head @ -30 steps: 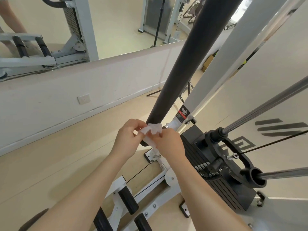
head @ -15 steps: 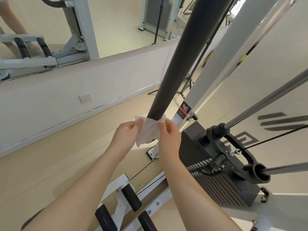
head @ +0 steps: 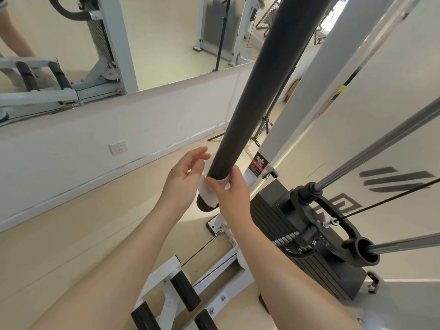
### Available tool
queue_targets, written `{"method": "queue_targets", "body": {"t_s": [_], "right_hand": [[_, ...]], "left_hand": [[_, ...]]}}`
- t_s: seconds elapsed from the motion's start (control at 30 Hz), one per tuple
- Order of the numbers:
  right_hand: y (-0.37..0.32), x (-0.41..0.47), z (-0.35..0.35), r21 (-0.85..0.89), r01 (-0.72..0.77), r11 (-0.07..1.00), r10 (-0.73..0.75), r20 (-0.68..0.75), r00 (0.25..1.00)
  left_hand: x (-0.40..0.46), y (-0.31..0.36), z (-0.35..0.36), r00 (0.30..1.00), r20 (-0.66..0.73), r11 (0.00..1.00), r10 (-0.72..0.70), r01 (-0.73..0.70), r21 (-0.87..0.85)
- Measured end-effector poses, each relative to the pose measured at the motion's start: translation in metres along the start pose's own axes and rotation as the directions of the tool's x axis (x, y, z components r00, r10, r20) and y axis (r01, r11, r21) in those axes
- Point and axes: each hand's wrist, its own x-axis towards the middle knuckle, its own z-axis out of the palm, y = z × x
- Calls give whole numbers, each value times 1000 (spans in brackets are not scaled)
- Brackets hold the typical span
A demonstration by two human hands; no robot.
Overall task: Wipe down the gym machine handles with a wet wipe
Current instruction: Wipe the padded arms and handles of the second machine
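step: wrapping wipe point(head: 209, 195) round handle point(head: 240, 129) end | right hand point(head: 228, 189) pinches wipe, left hand point(head: 184, 179) fingers open | next, I'd guess: grip, slide up

Setting: gym room. Evidence: black stacked-plate weight stack point(head: 307, 253) on chrome guide rods point(head: 381, 148); white steel machine frame point(head: 316, 91); long black padded handle point(head: 257, 91); black foam rollers point(head: 184, 290); wide wall mirror point(head: 119, 39) reflecting further machines; beige floor point(head: 71, 246).

Bright, even daylight fills the room; shadows lie soft on the floor point(head: 71, 246), straight edges bow toward the corners.
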Motion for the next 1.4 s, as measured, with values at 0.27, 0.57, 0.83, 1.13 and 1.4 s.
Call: {"method": "queue_targets", "body": {"t_s": [0.27,0.57,0.83,1.13,1.4], "right_hand": [[-15,-6,-14,82,7,997,-11,48,999],[-14,-8,-30,104,-205,973,191,132,973],[-8,-21,-14,50,-233,971,230,54,972],[-29,-7,-24,332,-397,856,433,-40,901],[-34,-26,-21,490,-206,847,210,49,977]], "left_hand": [[-4,-6,-3,995,76,997,-68,65,41],[-8,-11,-3,992,99,995,-75,67,80],[-8,-13,-3,993,98,993,-65,55,105],[-11,-18,-7,990,130,989,-61,42,141],[-11,-20,-6,988,139,992,-65,49,118]]}}
